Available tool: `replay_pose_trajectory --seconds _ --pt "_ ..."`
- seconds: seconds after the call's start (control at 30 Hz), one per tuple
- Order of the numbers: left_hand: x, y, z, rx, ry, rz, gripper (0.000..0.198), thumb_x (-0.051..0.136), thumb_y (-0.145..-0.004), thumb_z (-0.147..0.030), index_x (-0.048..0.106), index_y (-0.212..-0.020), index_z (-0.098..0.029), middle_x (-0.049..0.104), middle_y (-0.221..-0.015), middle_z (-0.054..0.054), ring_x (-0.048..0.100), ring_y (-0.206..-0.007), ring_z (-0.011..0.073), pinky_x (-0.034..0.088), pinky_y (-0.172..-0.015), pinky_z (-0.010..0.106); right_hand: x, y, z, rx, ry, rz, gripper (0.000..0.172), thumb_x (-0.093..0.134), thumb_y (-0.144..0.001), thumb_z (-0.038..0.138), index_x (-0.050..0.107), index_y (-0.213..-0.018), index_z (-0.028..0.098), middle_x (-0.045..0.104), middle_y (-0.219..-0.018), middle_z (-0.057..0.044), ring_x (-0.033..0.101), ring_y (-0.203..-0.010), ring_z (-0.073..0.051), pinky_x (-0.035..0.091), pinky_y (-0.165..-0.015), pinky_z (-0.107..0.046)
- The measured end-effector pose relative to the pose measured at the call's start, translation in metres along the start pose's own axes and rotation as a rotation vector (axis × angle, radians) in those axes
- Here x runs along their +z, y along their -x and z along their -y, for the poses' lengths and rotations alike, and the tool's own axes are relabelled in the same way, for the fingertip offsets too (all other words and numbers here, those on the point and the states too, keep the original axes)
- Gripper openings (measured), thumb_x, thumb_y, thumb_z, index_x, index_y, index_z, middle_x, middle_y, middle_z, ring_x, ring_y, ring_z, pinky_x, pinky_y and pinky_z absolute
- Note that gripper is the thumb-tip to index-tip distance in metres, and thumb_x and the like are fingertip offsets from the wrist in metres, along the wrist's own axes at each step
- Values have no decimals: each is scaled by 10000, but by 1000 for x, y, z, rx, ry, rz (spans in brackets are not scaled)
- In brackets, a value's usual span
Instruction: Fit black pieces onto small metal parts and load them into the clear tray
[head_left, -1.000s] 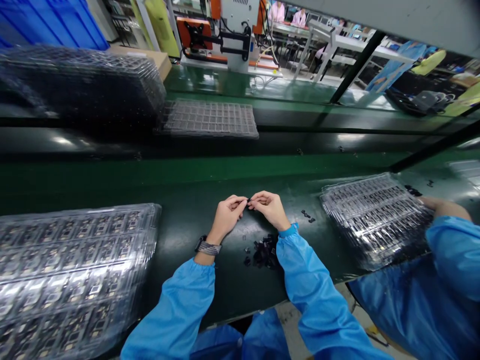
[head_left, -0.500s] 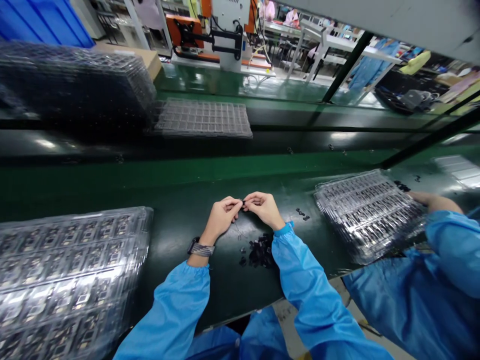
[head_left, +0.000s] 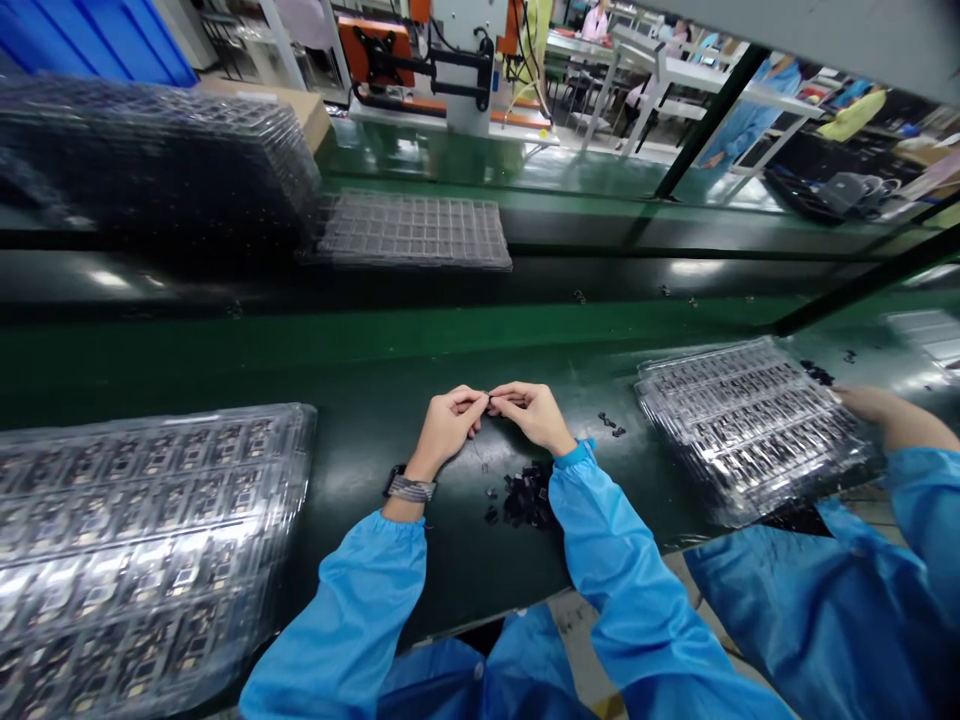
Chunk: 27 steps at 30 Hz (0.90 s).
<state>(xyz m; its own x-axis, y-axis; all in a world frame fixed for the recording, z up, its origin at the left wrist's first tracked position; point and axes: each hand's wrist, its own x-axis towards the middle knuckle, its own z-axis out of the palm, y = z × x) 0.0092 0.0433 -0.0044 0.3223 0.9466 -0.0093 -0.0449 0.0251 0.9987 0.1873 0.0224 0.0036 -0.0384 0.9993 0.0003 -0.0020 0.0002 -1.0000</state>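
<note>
My left fingertips (head_left: 475,402) and right fingertips (head_left: 507,401) are pinched narrow and meet over the dark green bench (head_left: 375,440). Between them sits a tiny black part (head_left: 490,400), gripped from both sides. It is so small that most of it hides behind my fingers, and I cannot tell its shape. My left hand (head_left: 448,425) and right hand (head_left: 534,412) are both curled, knuckles up, held just above the bench and not resting on it.

As I judge it, the step in hand is working this one piece between both pinches. Any further move calls for a steady, light grip, since a piece this small could easily slip out.

Just near of my hands, by my right sleeve, lies a heap of black parts (head_left: 525,497). A couple of loose pieces (head_left: 611,425) lie a little to the right. A watch (head_left: 409,487) is on my left wrist. Well off to the left is a stack of clear trays (head_left: 142,530), and to the right a second tray stack (head_left: 750,420). A co-worker's hand (head_left: 877,405) rests at its right edge. A flat tray (head_left: 412,230) lies far across the line.
</note>
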Motion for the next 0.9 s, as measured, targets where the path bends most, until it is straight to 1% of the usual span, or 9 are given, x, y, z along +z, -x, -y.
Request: replay_pose_trajectory --seconds 0.17,0.27,0.4,0.67,0.9 --pt "0 0 1 15 -6 -4 360 759 -835 -507 759 -812 -147 591 -622 11 522 -479 99 423 -449 217 -2 -2 -3 10 -10 10 287 821 -795 450 799 -894 182 804 -778 -59 773 -736 -212 612 -724 -333" --pt "0 0 2 7 -17 4 360 756 -834 -507 754 -818 -147 590 -632 5 531 -484 95 429 -451 209 -4 -2 -4 24 -9 16 330 831 -785 484 787 -895 176 806 -788 -65 778 -754 -217 611 -728 -331" --pt "0 0 2 11 -27 -5 366 761 -823 -513 747 -813 -147 592 -650 4 539 -489 95 437 -449 209 -6 -2 -2 47 -13 47 348 852 -771 467 769 -944 176 810 -825 -68 787 -788 -222 603 -740 -327" --pt "-1 1 0 12 -15 5 352 763 -830 -497 752 -838 -144 591 -637 3 540 -487 98 436 -450 211 -10 -1 -1 51 -65 71 333 838 -797 465 738 -943 184 815 -839 -70 786 -780 -212 574 -705 -305" --pt "0 0 0 10 -10 -9 360 770 -817 -496 754 -841 -137 598 -643 7 541 -490 100 440 -439 210 -11 -2 -2 69 -117 7 314 846 -780 433 731 -933 184 820 -837 -70 778 -729 -205 575 -682 -305"
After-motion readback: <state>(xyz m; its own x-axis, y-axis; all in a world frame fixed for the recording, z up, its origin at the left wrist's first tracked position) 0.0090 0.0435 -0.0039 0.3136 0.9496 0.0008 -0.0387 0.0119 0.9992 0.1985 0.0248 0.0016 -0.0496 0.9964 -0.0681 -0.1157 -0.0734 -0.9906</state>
